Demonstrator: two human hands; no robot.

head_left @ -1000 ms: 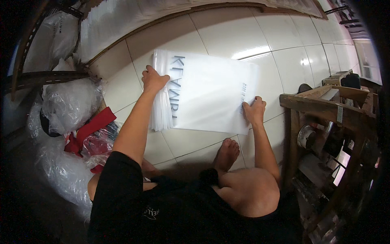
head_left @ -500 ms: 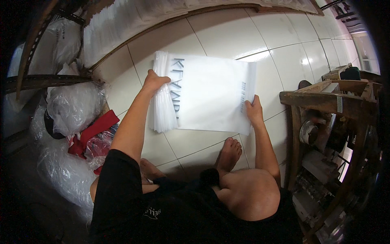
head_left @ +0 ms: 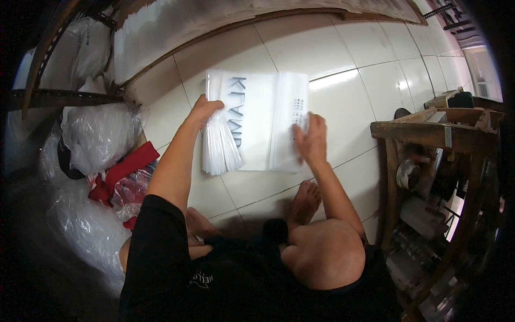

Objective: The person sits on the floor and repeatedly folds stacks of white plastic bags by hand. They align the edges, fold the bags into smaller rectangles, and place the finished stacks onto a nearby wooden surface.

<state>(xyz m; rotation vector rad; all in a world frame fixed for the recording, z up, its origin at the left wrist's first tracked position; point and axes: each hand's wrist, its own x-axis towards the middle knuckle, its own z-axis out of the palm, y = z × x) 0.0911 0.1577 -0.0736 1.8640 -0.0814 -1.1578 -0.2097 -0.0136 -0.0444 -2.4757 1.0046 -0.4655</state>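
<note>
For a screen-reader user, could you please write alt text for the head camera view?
A person seated on a white tiled floor handles a stack of clear plastic bags: the left hand grips its left edge, the right hand folds its right side over. Crumpled plastic wrap lies left, a wooden rack stands right.

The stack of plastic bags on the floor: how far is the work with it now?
Done: the stack of clear plastic bags lies gathered on the tiled floor. In hand: the left hand holds its left edge while the right hand folds the right side inward. Left: the fold is only partly over.
</note>
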